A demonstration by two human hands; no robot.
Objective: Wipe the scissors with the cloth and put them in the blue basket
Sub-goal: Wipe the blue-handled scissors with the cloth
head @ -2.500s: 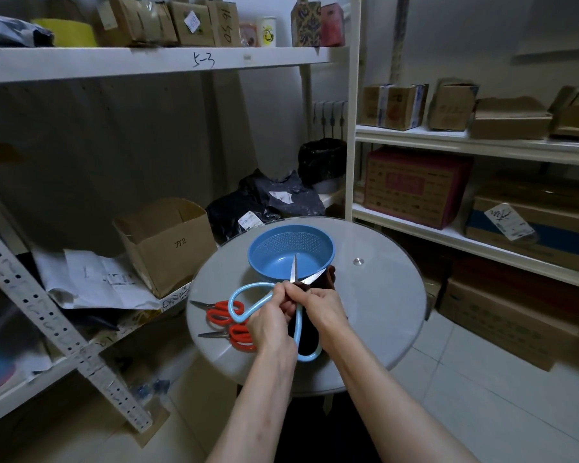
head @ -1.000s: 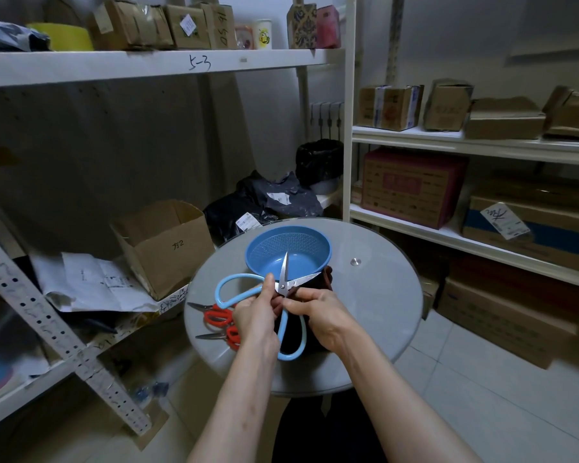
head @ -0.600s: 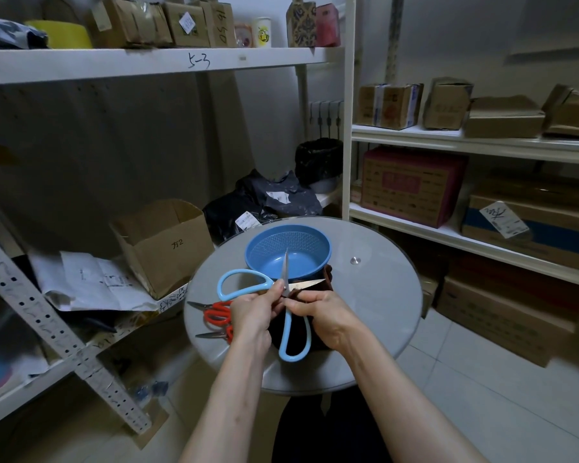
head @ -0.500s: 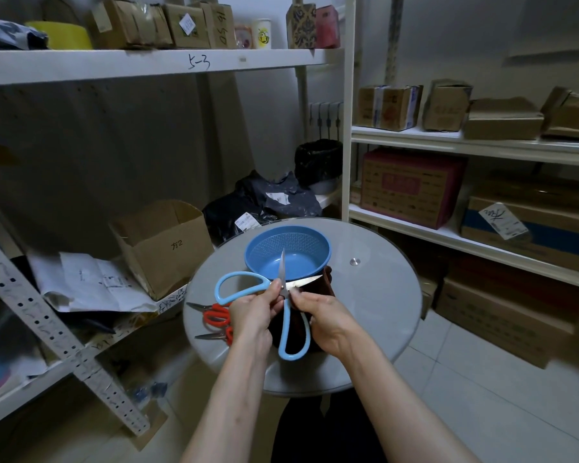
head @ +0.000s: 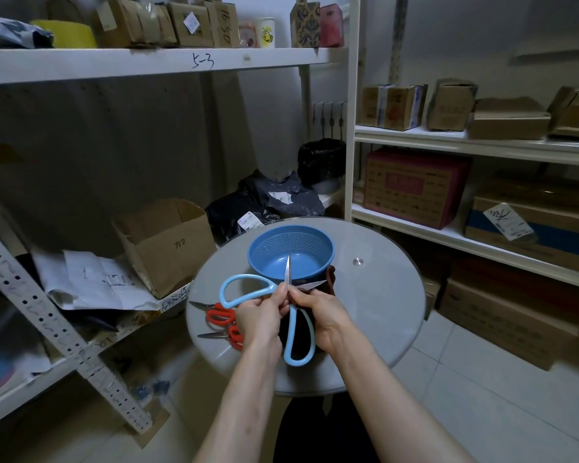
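Left hand (head: 259, 312) fingers pinch the spread-open scissors (head: 296, 363) at the pivot. Right hand (head: 318, 309) fingers grip the cloth (head: 300, 335) against a blade, over the worktop (head: 375, 302), just before the blue basket (head: 291, 242).

Over the round table (head: 375, 295), blue scissors (head: 295, 362) w/ blades spread are gripped near the pivot by the left hand (head: 259, 312); a dark cloth (head: 330, 282) is held by the right hand (head: 321, 312). Blue basket (head: 295, 242) is seen at 12 o'clock, red scissors (head: 219, 315) at 9.
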